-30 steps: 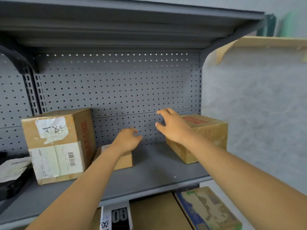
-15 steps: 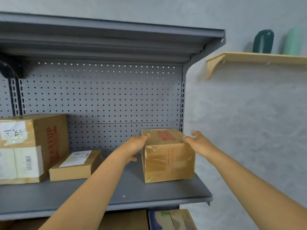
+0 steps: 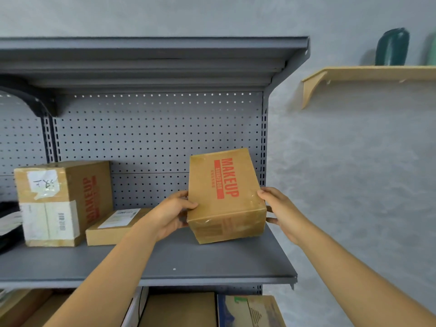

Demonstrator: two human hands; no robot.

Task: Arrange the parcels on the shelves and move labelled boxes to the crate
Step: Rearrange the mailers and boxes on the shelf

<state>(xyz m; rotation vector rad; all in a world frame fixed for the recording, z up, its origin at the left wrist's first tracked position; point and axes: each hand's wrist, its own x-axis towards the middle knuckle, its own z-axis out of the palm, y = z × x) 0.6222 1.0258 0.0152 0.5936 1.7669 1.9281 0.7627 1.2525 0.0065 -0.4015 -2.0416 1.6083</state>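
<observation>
A brown cardboard box (image 3: 224,194) printed MAKEUP in red is tilted toward me above the right end of the grey metal shelf (image 3: 212,263). My left hand (image 3: 173,212) grips its left side and my right hand (image 3: 280,211) grips its right side. Its lower front edge sits close to the shelf; contact cannot be told. Further left stand a large labelled box (image 3: 61,201) with white stickers and a barcode, and a flat small parcel (image 3: 113,226) with a white label.
A perforated grey back panel (image 3: 153,133) closes the shelf behind, and another shelf (image 3: 141,60) hangs overhead. More boxes (image 3: 247,310) fill the level below. A wooden wall shelf (image 3: 368,74) with a dark green vase (image 3: 391,47) is at the upper right. Dark items lie at far left (image 3: 7,223).
Both hands moved from reaching to closing on the MAKEUP box's sides, then lifted and tilted it so its printed top faces me. The view shifted up and right.
</observation>
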